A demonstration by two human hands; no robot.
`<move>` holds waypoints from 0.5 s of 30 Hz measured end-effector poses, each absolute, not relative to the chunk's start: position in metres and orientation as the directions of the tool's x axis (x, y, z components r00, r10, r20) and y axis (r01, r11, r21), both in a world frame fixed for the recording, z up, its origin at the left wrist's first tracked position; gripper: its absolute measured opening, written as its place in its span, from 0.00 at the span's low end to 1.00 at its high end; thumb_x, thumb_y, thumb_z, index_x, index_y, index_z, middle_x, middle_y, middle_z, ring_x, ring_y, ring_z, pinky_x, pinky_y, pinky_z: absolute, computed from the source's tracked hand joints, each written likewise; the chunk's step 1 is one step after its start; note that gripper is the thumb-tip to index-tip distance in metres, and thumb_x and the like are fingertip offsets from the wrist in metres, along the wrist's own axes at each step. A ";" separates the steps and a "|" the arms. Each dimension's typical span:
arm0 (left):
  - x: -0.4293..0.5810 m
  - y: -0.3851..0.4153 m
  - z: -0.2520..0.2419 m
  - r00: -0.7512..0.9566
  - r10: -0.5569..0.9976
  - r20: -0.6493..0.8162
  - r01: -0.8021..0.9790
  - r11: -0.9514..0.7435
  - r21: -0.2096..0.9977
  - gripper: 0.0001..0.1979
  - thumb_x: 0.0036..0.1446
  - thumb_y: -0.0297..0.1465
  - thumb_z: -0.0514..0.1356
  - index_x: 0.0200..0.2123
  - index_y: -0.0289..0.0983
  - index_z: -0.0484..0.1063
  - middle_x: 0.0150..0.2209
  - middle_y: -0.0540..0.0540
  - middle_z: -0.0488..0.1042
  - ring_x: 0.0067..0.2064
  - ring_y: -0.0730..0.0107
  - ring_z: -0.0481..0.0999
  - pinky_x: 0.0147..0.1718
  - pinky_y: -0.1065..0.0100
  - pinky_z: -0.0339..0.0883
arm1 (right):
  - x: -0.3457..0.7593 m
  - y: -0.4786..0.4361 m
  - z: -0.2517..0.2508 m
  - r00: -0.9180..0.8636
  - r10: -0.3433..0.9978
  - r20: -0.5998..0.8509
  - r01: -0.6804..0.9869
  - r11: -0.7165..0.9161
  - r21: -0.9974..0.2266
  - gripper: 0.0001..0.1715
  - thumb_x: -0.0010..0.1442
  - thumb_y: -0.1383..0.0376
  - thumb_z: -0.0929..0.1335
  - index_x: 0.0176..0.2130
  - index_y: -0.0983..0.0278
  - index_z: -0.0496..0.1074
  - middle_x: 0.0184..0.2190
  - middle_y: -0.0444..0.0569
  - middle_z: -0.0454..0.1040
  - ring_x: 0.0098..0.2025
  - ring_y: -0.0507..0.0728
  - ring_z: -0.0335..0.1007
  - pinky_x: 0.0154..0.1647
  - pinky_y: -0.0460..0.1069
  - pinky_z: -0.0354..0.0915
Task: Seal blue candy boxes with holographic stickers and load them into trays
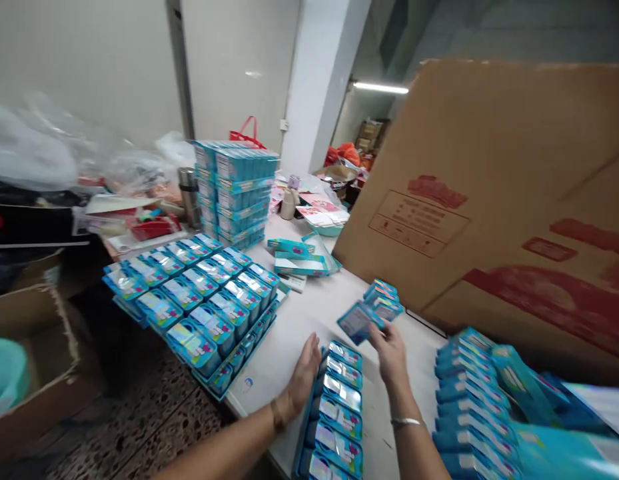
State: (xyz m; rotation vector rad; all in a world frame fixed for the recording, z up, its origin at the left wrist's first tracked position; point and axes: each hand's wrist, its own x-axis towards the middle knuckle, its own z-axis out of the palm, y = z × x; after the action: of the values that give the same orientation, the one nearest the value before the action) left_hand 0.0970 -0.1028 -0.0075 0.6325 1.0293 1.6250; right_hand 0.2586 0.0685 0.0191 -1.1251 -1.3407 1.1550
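Observation:
My right hand (389, 347) grips a small blue box (356, 322) at its edge, held tilted above the table. Just behind it stand a few more small blue boxes (384, 297). My left hand (304, 377) is open with its fingers stretched out, alongside the far end of a row of blue boxes (339, 420); whether it touches them I cannot tell. That row runs toward me in a shallow blue tray, its lower side partly hidden by my left forearm. On the left, several more rows of blue boxes (209, 293) fill stacked trays at the table edge.
A tall stack of filled trays (239, 193) stands at the back beside a steel thermos (189, 197). Flattened blue trays (302, 260) lie beyond the boxes. A large cardboard carton (514, 187) walls off the right, with more blue boxes (469, 407) before it. An open carton (34, 353) sits lower left.

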 end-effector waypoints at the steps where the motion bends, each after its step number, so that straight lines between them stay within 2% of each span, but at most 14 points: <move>1: 0.099 -0.125 -0.015 -0.304 0.951 -0.062 -0.459 -0.089 0.884 0.51 0.50 0.58 0.62 0.69 0.36 0.52 0.71 0.34 0.50 0.72 0.50 0.46 0.69 0.53 0.39 | 0.267 0.077 0.016 0.013 0.992 0.129 0.057 0.128 -0.990 0.40 0.42 0.41 0.74 0.45 0.64 0.70 0.39 0.49 0.75 0.40 0.60 0.71 0.46 0.58 0.68; 3: 0.111 -0.170 -0.037 -0.264 0.960 0.088 -0.241 -0.154 0.958 0.59 0.43 0.58 0.66 0.71 0.39 0.45 0.71 0.37 0.48 0.72 0.45 0.45 0.69 0.49 0.42 | 0.284 0.093 0.007 0.173 0.971 0.163 0.115 0.145 -0.983 0.44 0.39 0.40 0.73 0.46 0.65 0.68 0.38 0.49 0.73 0.42 0.61 0.70 0.50 0.60 0.66; 6: 0.134 -0.216 -0.068 -0.240 0.971 0.015 -0.051 -0.028 0.998 0.51 0.51 0.54 0.64 0.71 0.43 0.46 0.72 0.39 0.47 0.71 0.43 0.45 0.68 0.49 0.43 | 0.303 0.101 -0.010 0.311 0.936 0.165 0.197 0.107 -0.975 0.48 0.36 0.40 0.74 0.47 0.67 0.68 0.39 0.52 0.73 0.46 0.66 0.70 0.53 0.63 0.64; 8: 0.145 -0.227 -0.081 -0.222 0.975 -0.001 0.059 0.015 0.998 0.51 0.52 0.50 0.64 0.72 0.41 0.44 0.72 0.37 0.45 0.71 0.41 0.45 0.69 0.49 0.42 | 0.309 0.090 -0.021 0.350 0.925 0.151 0.226 0.073 -0.971 0.51 0.37 0.41 0.74 0.52 0.69 0.67 0.46 0.59 0.72 0.51 0.69 0.68 0.57 0.64 0.62; 11: 0.149 -0.225 -0.089 -0.198 0.978 0.056 0.144 -0.027 0.989 0.54 0.51 0.47 0.67 0.72 0.41 0.40 0.72 0.36 0.45 0.71 0.41 0.45 0.69 0.48 0.43 | 0.308 0.046 -0.035 0.415 0.901 0.123 0.208 0.037 -0.977 0.56 0.47 0.40 0.71 0.64 0.65 0.56 0.61 0.64 0.62 0.62 0.71 0.61 0.60 0.64 0.61; 12: 0.148 -0.223 -0.091 -0.207 0.976 0.070 0.150 -0.039 0.988 0.53 0.52 0.47 0.66 0.72 0.42 0.40 0.72 0.36 0.45 0.71 0.41 0.46 0.68 0.48 0.44 | 0.305 0.025 -0.040 0.418 0.903 0.096 0.175 0.024 -0.984 0.54 0.52 0.39 0.67 0.67 0.62 0.51 0.63 0.63 0.59 0.63 0.70 0.60 0.58 0.64 0.63; 13: 0.146 -0.220 -0.092 -0.216 0.973 0.081 0.154 -0.049 0.987 0.52 0.53 0.47 0.65 0.72 0.43 0.39 0.72 0.36 0.47 0.71 0.42 0.47 0.68 0.48 0.46 | 0.301 0.004 -0.044 0.385 0.921 0.063 0.136 0.010 -0.991 0.51 0.56 0.38 0.62 0.68 0.60 0.49 0.63 0.62 0.61 0.61 0.69 0.64 0.55 0.64 0.66; 14: 0.142 -0.219 -0.094 -0.218 0.972 0.089 0.158 -0.055 0.986 0.50 0.55 0.47 0.64 0.72 0.44 0.38 0.71 0.36 0.48 0.71 0.43 0.48 0.68 0.48 0.47 | 0.296 -0.018 -0.049 0.321 0.947 0.018 0.085 -0.009 -0.996 0.45 0.60 0.37 0.57 0.67 0.57 0.53 0.60 0.59 0.66 0.58 0.67 0.68 0.52 0.64 0.69; 15: 0.139 -0.218 -0.095 -0.211 0.973 0.099 0.167 -0.064 0.984 0.48 0.57 0.46 0.62 0.72 0.44 0.38 0.71 0.36 0.49 0.70 0.44 0.50 0.67 0.48 0.48 | 0.290 -0.038 -0.053 0.143 0.988 -0.056 -0.022 -0.053 -0.998 0.43 0.62 0.36 0.53 0.66 0.54 0.55 0.60 0.55 0.67 0.58 0.66 0.69 0.53 0.64 0.69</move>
State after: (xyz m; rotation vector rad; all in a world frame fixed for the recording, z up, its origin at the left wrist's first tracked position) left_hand 0.1387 -0.2180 -0.0955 1.2782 1.4537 1.3548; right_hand 0.2903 -0.0384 -0.0525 -1.3005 -1.0631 1.1497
